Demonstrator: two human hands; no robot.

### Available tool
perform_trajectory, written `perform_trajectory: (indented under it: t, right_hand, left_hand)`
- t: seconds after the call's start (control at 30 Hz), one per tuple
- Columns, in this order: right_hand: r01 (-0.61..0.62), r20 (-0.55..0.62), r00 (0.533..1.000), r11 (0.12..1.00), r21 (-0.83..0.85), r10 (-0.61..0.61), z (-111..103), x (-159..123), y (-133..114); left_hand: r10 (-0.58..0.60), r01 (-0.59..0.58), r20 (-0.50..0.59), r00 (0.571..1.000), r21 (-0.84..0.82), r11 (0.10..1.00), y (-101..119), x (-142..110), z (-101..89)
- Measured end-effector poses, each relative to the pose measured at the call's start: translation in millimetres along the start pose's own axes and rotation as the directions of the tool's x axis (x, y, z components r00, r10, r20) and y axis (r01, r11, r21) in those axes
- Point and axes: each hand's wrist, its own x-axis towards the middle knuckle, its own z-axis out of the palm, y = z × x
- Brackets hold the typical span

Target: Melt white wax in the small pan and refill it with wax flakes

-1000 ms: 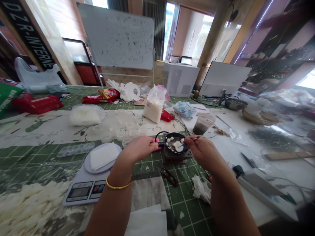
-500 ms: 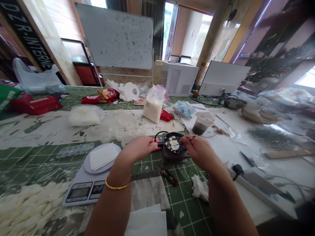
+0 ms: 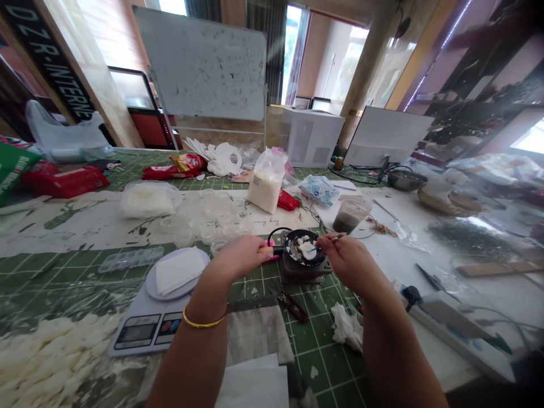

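Observation:
My left hand is closed round the handle of a small black frying pan. The pan rests on a small dark hot plate. Inside it lie white lumps, with what looks like some clear liquid around them. My right hand pinches a thin stirring stick, part of it blue, whose lower end reaches among the lumps. Most of the stick is hidden by the fingers. Left of the pan, a kitchen scale carries a stack of white sheets.
Red-handled snips and crumpled tissue lie in front of the hot plate. Beyond it stand a bag of white granules and a plastic cup. White flakes spread at lower left; a power strip lies at right.
My right hand has moved slightly right with the stick, and the white lumps have shifted rightward in the pan. My left hand keeps its hold on the handle.

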Motion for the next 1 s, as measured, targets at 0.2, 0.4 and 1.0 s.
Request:
perform_trajectory:
  t: [0.2,0.4,1.0]
  right_hand:
    - [0.005,0.002,1.000,0.999,0.053,-0.005,-2,-4,-2]
    - [-0.020,-0.127,0.991,0.992,0.123,0.036,-1,-6,-6]
    - [0.134,-0.141,0.983,0.982,0.130,-0.115,19,0,-14]
  left_hand:
    - [-0.013,0.013,-0.005,1.000,0.007,1.000,0,-1,-0.2]
    - [0.004,-0.004,0.001,1.000,-0.002,1.000,-1,0,0.7]
    - [-0.007,0.007,-0.003,1.000,-0.009,1.000,2,-3,-1.6]
